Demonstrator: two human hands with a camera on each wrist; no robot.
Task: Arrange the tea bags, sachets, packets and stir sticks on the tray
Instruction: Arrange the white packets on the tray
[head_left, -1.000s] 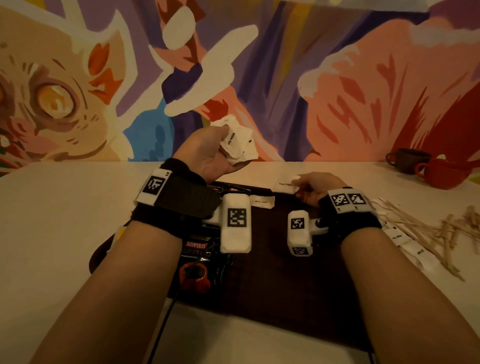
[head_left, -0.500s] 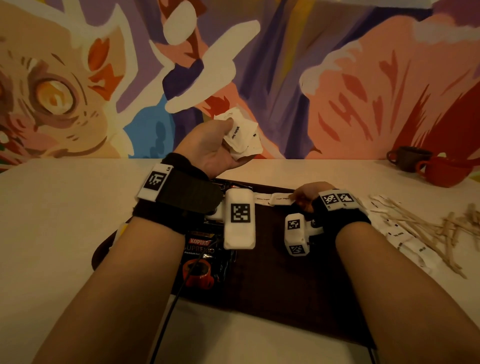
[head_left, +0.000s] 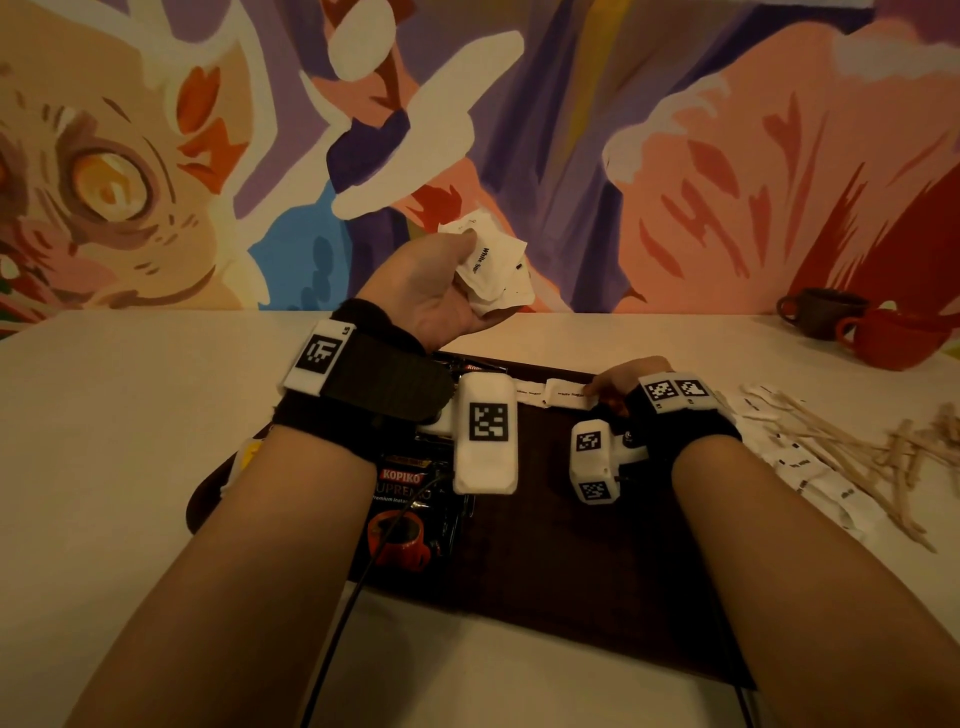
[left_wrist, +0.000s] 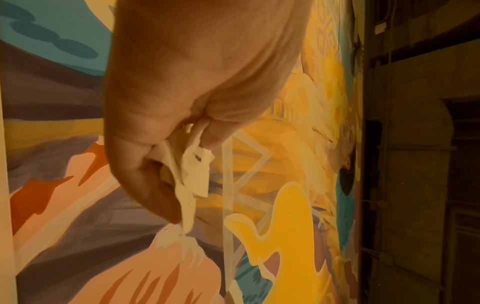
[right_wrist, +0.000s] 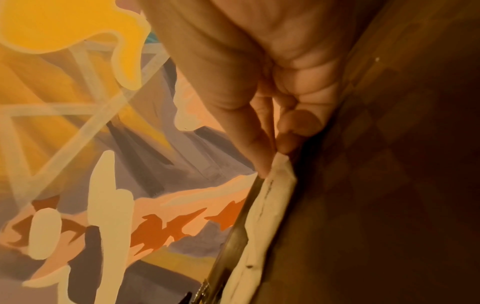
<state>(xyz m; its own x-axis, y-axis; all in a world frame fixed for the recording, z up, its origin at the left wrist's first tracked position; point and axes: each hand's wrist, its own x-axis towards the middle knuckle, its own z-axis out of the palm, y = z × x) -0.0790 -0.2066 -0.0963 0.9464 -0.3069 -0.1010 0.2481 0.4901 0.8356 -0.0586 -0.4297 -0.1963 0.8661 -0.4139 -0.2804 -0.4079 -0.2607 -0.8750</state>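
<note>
My left hand (head_left: 431, 291) is raised above the far edge of the dark tray (head_left: 561, 561), fingers curled round a crumpled bunch of white sugar sachets (head_left: 493, 267) — the thumb pins them against the palm. My right hand (head_left: 626, 376) is low at the tray's far rim, its fingertips (right_wrist: 262, 164) pinching the end of one sachet (head_left: 569, 393) that lies flat there, just beside another sachet (head_left: 529, 391) towards my left hand. Under my left wrist a Kopiko coffee packet (head_left: 402, 512) lies on the tray. On the bench (head_left: 130, 441) to the right of my right hand lie more sachets (head_left: 810, 462) mixed with wooden stir sticks (head_left: 878, 452); beyond them — two mugs (head_left: 883, 332).
</note>
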